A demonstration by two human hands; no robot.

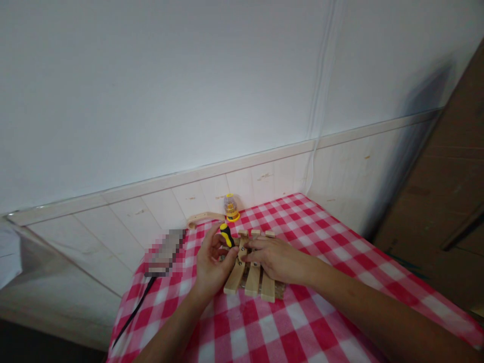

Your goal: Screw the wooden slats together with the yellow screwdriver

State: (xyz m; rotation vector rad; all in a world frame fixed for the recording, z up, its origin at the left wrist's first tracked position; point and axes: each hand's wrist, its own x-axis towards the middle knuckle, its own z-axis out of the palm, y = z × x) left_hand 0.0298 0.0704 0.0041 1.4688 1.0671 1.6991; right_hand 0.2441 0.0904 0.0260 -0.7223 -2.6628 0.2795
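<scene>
A short screwdriver (227, 235) with a yellow and black handle stands tilted in my left hand (212, 264), its fingers and thumb closed around the lower part. The shaft and tip are hidden. Just to the right is a wooden assembly of several pale slats (252, 282) lying side by side, with metal screw heads on crosswise blocks. My right hand (278, 258) reaches over these slats from the right. Its fingers curl onto a wooden block (242, 248) near the left slat, close to my left thumb; the right thumb is hidden.
Behind my hands stand a clear jar with a yellow base (231, 207) and a curved wooden piece (204, 218), near the panelled wall. A blurred-out flat device (166, 252) with a black cord lies left. A red-and-white checked cloth (302, 327) covers the table. Brown cardboard (438, 201) stands right.
</scene>
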